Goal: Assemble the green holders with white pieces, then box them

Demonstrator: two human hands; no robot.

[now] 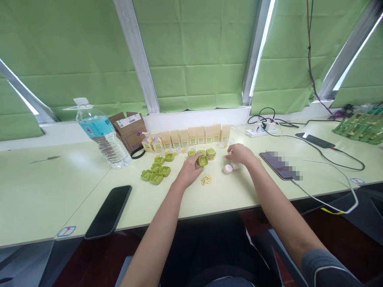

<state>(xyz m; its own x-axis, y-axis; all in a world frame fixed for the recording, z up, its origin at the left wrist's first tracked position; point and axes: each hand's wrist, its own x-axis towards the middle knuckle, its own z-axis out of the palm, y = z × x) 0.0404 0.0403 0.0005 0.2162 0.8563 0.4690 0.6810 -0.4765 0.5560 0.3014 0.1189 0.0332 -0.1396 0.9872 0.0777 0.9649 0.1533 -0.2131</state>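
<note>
My left hand [190, 169] grips a small green square lid [202, 160], tilted so that its hollow side faces me. My right hand [241, 153] is low over the table with its fingers curled down; what they hold, if anything, is hidden. Close below it lie a round pale pink piece [228, 169] and another whitish one partly under the hand. Between my hands, nearer to me, is a small heap of yellow strips [206, 180]. Several more green lids [156, 178] lie in a cluster left of my left hand. Just behind the held lid sits a small green-topped container [211, 154].
A row of small cream boxes [192, 136] stands along the back, with clear cups before it. A large water bottle [103, 137] and a brown carton [130, 129] are at left. Phones [109, 211] lie on both sides; cables [323, 205] and a power strip [259, 130] are at right.
</note>
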